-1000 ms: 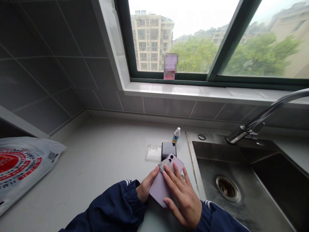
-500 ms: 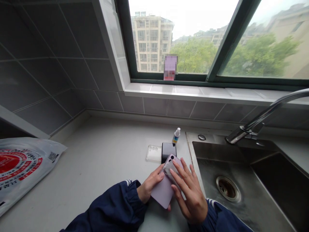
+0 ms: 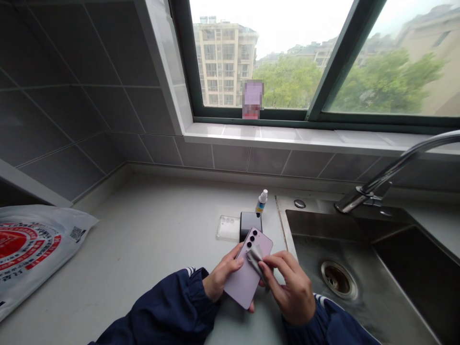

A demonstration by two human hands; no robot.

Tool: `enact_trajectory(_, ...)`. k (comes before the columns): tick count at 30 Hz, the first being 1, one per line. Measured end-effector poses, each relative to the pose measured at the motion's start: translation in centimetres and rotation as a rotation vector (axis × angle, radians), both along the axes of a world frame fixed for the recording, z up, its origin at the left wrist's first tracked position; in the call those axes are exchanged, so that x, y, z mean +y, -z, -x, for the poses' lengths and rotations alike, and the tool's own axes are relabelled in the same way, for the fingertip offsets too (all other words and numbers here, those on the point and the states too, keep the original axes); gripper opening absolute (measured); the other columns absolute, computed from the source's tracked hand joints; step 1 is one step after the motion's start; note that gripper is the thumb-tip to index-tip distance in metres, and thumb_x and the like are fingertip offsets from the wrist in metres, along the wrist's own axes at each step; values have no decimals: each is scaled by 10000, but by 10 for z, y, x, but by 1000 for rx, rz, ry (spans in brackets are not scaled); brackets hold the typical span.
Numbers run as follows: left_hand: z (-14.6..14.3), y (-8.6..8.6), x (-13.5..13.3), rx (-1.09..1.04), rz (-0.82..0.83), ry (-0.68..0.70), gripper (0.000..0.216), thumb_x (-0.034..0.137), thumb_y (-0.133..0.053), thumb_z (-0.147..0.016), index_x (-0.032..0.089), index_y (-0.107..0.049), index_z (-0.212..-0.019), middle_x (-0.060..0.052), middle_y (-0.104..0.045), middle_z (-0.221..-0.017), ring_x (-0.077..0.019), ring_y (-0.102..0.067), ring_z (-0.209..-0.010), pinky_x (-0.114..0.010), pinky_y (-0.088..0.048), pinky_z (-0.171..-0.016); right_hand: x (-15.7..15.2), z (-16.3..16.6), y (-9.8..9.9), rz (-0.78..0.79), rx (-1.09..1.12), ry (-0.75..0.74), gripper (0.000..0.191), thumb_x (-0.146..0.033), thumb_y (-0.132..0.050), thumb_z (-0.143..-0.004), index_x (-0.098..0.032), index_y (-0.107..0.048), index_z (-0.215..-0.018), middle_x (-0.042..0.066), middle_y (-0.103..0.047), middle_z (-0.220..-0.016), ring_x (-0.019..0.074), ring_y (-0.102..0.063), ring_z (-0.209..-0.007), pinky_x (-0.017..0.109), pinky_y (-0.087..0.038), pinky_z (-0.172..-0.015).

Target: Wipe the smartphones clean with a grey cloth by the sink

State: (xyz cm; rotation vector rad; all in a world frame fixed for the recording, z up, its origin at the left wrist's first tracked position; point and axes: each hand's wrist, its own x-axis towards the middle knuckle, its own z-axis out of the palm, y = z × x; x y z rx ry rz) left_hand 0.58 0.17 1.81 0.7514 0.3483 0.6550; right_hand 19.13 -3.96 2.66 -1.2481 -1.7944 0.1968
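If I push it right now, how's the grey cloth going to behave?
Probably floppy: the grey cloth bunches into folds where the right hand pinches it. Likely light, since it looks thin and is held by just the fingertips. Pushed across the phone, it would likely crumple rather than stay flat, judging by those folds.

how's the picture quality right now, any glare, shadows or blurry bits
In the head view, the sky is blown out to white and the windowsill catches bright glare; in the same head view, the wall tiles at upper left are in shadow, a pixelated item is unreadable, and the lilac smartphone looks fairly sharp.
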Motion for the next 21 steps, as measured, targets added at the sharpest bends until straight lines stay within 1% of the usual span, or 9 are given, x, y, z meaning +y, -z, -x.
enact_trajectory(2, 0, 0, -1, 0, 2, 5, 497, 373, -469, -891, 243, -374, -1360, -165, -541, -1192, -348, -635, -968, -456, -600, -551, 0, 0, -1, -10, 6, 6, 91, -170, -584, -896, -202, -663, -930, 46, -590, -810, 163, -609, -729, 290, -519, -666)
enact_trajectory(5, 0, 0, -2, 6, 0, 10, 510, 381, -482, -884, 256, -366, -1364, -161, -544, -1186, -345, -637, -956, -446, -597, -546, -1, 0, -1, -37, 15, 20, 98, -170, -591, -887, -206, -675, -921, 53, -592, -841, 169, -617, -756, 292, -525, -674)
enact_trajectory(10, 0, -3, 0, 17, -13, 17, 534, 398, -484, -884, 269, -344, -1383, -167, -531, -1218, -335, -636, -949, -344, -568, -511, -5, 1, -3, -113, 59, 19, 138, -110, -627, -843, -210, -679, -923, 62, -585, -894, 176, -620, -809, 297, -537, -694)
enact_trajectory(13, 1, -5, 0, 27, -16, 12, 545, 412, -460, -895, 289, -313, -1406, -165, -509, -1264, -307, -649, -902, -325, -550, -511, -8, 4, -6, -139, 87, -18, 165, -58, -632, -819, -197, -651, -906, 61, -577, -887, 176, -609, -809, 302, -533, -696)
enact_trajectory(15, 1, -5, 0, 48, -25, 20, 544, 432, -433, -906, 290, -311, -1417, -160, -514, -1274, -271, -656, -838, -339, -545, -534, -10, 6, -7, -126, 104, -72, 169, -40, -616, -821, -188, -627, -902, 59, -574, -869, 168, -603, -789, 292, -530, -683)
enact_trajectory(16, 1, -5, 0, 62, -41, 6, 539, 437, -426, -911, 277, -328, -1416, -154, -526, -1269, -257, -653, -836, -359, -549, -586, -12, 8, -8, -105, 106, -109, 166, -37, -606, -826, -186, -615, -898, 59, -573, -866, 162, -601, -775, 281, -528, -671)
enact_trajectory(18, 1, -4, 0, 87, -101, -72, 517, 429, -421, -921, 225, -393, -1396, -134, -560, -1250, -249, -629, -933, -408, -525, -798, -14, 11, -8, -49, 87, -204, 148, -43, -592, -837, -184, -593, -884, 64, -577, -879, 152, -601, -760, 262, -527, -651)
enact_trajectory(20, 1, -5, -1, 104, -165, -153, 486, 407, -406, -938, 188, -451, -1370, -110, -581, -1251, -251, -564, -1093, -405, -401, -1007, -16, 14, -8, -10, 52, -289, 130, -55, -590, -841, -182, -577, -868, 74, -592, -905, 155, -604, -772, 266, -528, -657)
enact_trajectory(21, 1, -5, -1, 109, -185, -172, 476, 400, -392, -948, 184, -463, -1366, -99, -582, -1262, -249, -532, -1147, -394, -342, -1058, -17, 15, -8, -3, 35, -321, 123, -62, -593, -841, -180, -572, -863, 79, -600, -915, 160, -605, -778, 273, -528, -662)
